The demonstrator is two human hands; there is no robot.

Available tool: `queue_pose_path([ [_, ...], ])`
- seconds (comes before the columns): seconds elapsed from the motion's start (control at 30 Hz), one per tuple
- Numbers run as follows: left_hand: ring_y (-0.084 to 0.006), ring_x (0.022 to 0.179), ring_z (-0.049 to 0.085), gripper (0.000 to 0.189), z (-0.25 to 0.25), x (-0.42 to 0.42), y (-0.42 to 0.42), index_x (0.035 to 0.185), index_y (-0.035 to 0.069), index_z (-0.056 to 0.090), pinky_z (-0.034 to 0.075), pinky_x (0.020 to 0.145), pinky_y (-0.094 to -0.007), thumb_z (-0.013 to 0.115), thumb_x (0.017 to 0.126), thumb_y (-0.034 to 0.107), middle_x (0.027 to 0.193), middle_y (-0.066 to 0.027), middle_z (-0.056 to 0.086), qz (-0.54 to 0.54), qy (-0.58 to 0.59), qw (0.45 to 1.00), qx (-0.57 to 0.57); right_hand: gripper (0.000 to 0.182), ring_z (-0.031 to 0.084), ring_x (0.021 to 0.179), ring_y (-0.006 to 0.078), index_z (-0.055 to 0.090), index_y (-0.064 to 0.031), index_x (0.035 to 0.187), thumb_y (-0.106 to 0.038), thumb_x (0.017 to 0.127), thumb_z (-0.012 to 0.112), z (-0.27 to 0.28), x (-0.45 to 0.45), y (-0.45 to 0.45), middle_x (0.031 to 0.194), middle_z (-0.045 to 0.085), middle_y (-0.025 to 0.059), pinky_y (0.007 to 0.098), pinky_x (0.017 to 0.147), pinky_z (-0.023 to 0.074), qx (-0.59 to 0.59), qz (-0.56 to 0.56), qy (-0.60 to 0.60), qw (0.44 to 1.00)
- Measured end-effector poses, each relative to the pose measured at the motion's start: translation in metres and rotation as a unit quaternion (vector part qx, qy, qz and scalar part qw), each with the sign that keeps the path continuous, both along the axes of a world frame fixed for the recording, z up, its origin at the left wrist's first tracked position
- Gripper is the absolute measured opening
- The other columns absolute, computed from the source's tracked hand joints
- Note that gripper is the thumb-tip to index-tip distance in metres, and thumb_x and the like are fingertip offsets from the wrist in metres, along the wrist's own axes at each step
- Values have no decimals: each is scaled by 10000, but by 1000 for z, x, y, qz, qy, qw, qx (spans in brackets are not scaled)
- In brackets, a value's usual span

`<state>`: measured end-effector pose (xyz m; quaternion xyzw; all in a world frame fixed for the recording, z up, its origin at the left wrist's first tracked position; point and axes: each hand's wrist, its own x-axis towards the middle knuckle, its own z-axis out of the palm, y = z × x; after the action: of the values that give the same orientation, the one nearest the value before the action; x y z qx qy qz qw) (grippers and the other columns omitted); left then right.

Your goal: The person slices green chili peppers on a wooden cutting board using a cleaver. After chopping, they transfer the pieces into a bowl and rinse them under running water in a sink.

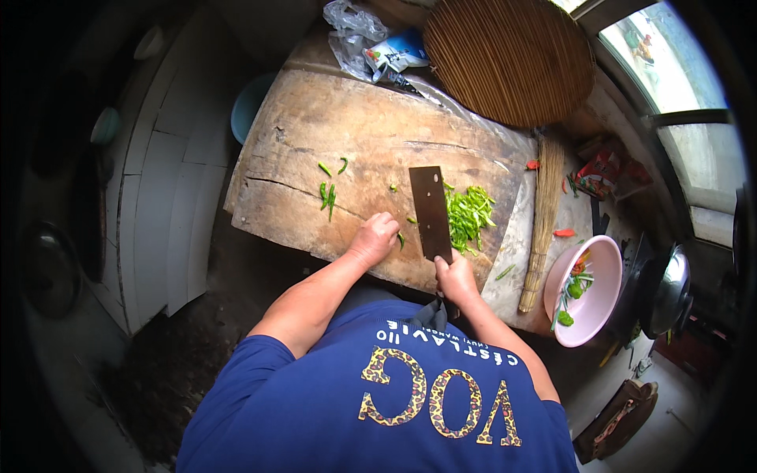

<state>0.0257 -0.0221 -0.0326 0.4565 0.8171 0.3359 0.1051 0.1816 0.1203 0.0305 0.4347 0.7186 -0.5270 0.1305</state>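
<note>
A cleaver [430,207] is held in my right hand [456,278], its broad dark blade over a worn wooden cutting board [355,118]. Directly right of the blade lies a pile of sliced green peppers [469,216]. My left hand [377,237] rests near the board's front edge with fingers curled; a green chili pepper [401,240] lies at its fingertips, and whether the fingers grip it is not clear. Several whole green chilies [331,201] lie apart on the left part of the board. Small green pieces lie between my left hand and the blade.
Right of the board lie a straw whisk broom [541,224] and a pink basin [612,295] with vegetables. A round woven lid [511,59] and plastic bags [355,29] are behind the board. A blue basin [245,109] sits beyond its left edge. A lidded pan [668,290] stands far right.
</note>
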Motion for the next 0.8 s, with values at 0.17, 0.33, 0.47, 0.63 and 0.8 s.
queue_pose_path([
  [0.17,-296,821,550,103,8,-2,-5,792,75,561,478,726,-376,619,707,75,832,-96,533,-13,-24,1000,7,302,628,900,354,600,-27,1083,-190,835,546,23,3,6,907,647,231,385,787,482,-3,30,-38,999],
  [0.33,-283,824,556,145,18,-3,0,819,76,570,483,723,-364,652,699,94,832,-83,541,-39,-25,999,9,224,585,645,224,604,-13,1001,-160,840,553,26,5,-3,706,610,121,341,602,460,6,65,-35,997],
  [0.47,-267,803,550,139,14,-3,3,796,92,574,488,697,-361,662,690,114,811,-69,532,-61,2,998,6,289,618,925,362,625,-42,1054,-190,815,560,39,-4,-7,945,644,230,399,827,471,-43,56,-77,995],
  [0.63,-258,773,541,124,10,-1,3,764,117,578,487,659,-362,668,678,125,780,-58,518,-62,19,998,-2,285,609,940,371,626,-37,1048,-185,812,564,33,-5,-10,937,642,236,400,839,465,-29,75,-74,994],
  [0.8,-258,751,532,114,8,-1,3,747,117,574,483,644,-360,663,676,118,771,-58,511,-66,21,998,-1,299,604,929,387,618,-36,1066,-184,813,562,43,-13,-13,925,632,252,415,835,465,-17,84,-95,992],
])
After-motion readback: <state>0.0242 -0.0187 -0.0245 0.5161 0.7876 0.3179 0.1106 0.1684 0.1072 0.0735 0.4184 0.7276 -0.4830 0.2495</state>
